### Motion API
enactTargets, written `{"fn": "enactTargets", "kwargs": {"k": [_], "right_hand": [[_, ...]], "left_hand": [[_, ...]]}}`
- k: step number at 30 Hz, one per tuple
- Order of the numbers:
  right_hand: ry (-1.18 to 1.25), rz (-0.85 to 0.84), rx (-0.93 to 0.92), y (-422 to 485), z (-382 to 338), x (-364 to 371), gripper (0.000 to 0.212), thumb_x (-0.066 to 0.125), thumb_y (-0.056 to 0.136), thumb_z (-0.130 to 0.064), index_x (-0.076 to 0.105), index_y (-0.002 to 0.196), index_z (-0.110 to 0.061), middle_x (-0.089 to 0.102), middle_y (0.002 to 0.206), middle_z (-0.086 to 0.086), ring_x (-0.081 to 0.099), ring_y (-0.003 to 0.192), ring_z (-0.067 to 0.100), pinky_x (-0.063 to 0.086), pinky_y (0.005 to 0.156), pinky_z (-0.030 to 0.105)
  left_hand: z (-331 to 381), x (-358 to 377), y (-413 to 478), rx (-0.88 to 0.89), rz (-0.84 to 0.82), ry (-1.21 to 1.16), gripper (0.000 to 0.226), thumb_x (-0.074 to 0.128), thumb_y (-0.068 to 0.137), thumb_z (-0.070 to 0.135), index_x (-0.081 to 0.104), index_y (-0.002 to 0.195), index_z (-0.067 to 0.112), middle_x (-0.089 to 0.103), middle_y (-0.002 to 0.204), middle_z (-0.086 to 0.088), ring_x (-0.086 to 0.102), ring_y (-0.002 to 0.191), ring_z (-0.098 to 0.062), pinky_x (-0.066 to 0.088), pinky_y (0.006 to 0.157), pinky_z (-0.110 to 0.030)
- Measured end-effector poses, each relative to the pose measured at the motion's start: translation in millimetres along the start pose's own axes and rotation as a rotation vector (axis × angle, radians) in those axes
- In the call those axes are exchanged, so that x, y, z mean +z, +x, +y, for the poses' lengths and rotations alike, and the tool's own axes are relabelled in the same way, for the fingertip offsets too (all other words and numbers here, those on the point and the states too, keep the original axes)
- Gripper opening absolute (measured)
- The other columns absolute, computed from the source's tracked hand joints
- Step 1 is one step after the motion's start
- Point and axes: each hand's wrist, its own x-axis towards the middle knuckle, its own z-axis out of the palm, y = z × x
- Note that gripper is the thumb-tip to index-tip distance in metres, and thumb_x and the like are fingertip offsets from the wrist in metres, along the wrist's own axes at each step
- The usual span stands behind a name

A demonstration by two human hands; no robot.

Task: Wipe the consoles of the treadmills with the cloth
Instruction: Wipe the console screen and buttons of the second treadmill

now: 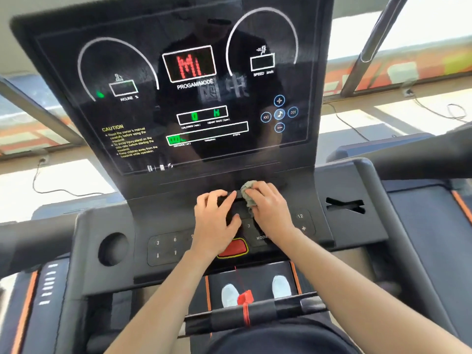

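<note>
The treadmill console fills the view: a black glossy display panel [178,98] with lit red and green readouts stands above a dark button deck [163,246]. My right hand [268,208] grips a crumpled grey-green cloth [249,192] and presses it on the ledge just under the display. My left hand [215,218] sits beside it on the same ledge, fingers curled around a small black object at the centre of the deck; what that object is I cannot tell. The two hands almost touch.
A red stop button [233,247] lies just below my wrists. A red safety clip [245,297] hangs on the front crossbar. A round cup recess [113,249] is at left, an X-shaped slot [344,205] at right. Black handrails extend both sides. Neighbouring treadmill decks flank this one.
</note>
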Motion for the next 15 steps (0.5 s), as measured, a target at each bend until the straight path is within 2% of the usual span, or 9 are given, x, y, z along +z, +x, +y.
{"fn": "enactTargets", "kwargs": {"k": [3,7,11,15], "right_hand": [[0.008,0.007,0.020,-1,16,-10,0.035,0.073,0.069,0.009,0.072,0.100,-0.006,0.064,0.103,0.007,0.057,0.086,0.027,0.056,0.066,0.039],[-0.033,0.129,0.233,-14,59,-38,0.035,0.070,0.066,0.014,0.073,0.097,-0.002,0.065,0.101,0.010,0.059,0.086,0.033,0.055,0.073,0.039],[-0.075,0.224,0.453,-18,96,-66,0.027,0.068,0.079,0.008,0.073,0.103,-0.003,0.067,0.108,0.012,0.061,0.095,0.036,0.051,0.085,0.041],[-0.019,0.286,0.418,-15,94,-56,0.023,0.068,0.082,0.005,0.073,0.102,-0.004,0.065,0.108,0.009,0.060,0.094,0.033,0.052,0.083,0.039]], "left_hand": [[-1,1,1,-0.005,0.005,-0.005,0.057,0.048,0.086,0.047,0.061,0.138,0.027,0.053,0.130,0.004,0.039,0.121,-0.025,0.034,0.102,-0.038],[-1,1,-1,-0.012,0.018,-0.028,0.056,0.049,0.085,0.046,0.062,0.137,0.028,0.053,0.129,0.006,0.039,0.121,-0.024,0.035,0.104,-0.040],[1,2,0,-0.023,0.032,-0.045,0.056,0.048,0.086,0.047,0.063,0.136,0.027,0.052,0.127,0.007,0.038,0.121,-0.023,0.032,0.106,-0.038],[2,2,3,-0.026,0.021,-0.034,0.056,0.048,0.085,0.049,0.064,0.135,0.028,0.052,0.125,0.007,0.039,0.120,-0.023,0.034,0.105,-0.040]]}}
